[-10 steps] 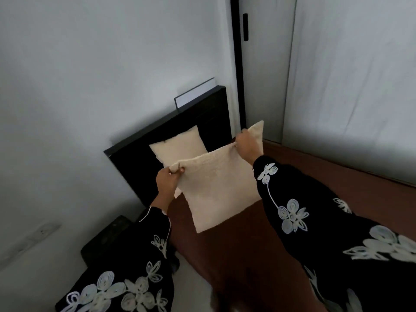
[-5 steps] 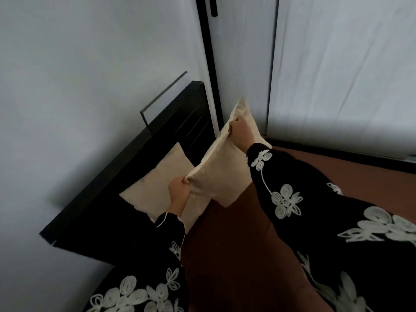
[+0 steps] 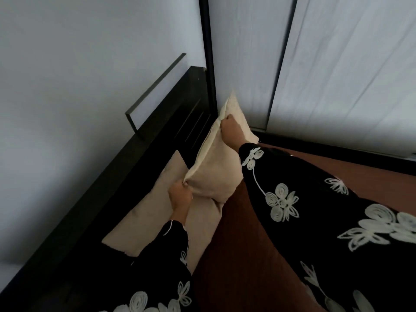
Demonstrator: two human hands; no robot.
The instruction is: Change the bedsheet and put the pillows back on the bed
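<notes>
I hold a cream pillow (image 3: 216, 170) by two corners, tilted upright against the black headboard (image 3: 157, 136) at the bed's far corner. My left hand (image 3: 180, 195) pinches its lower near corner. Gripping the upper edge is my right hand (image 3: 231, 129). A second cream pillow (image 3: 148, 219) lies flat against the headboard, partly under the first and under my left arm. The brown bedsheet (image 3: 243, 255) covers the mattress.
A white wall (image 3: 78, 86) rises behind the headboard. A dark vertical frame (image 3: 208, 52) and pale wardrobe panels (image 3: 337, 75) stand at the bed's far side. A thin dark bracket (image 3: 155, 91) sits on the wall above the headboard.
The held pillow has moved from above the sheet toward the headboard's far corner and turned upright. Both hands kept their grip, and my view shifted closer to the headboard.
</notes>
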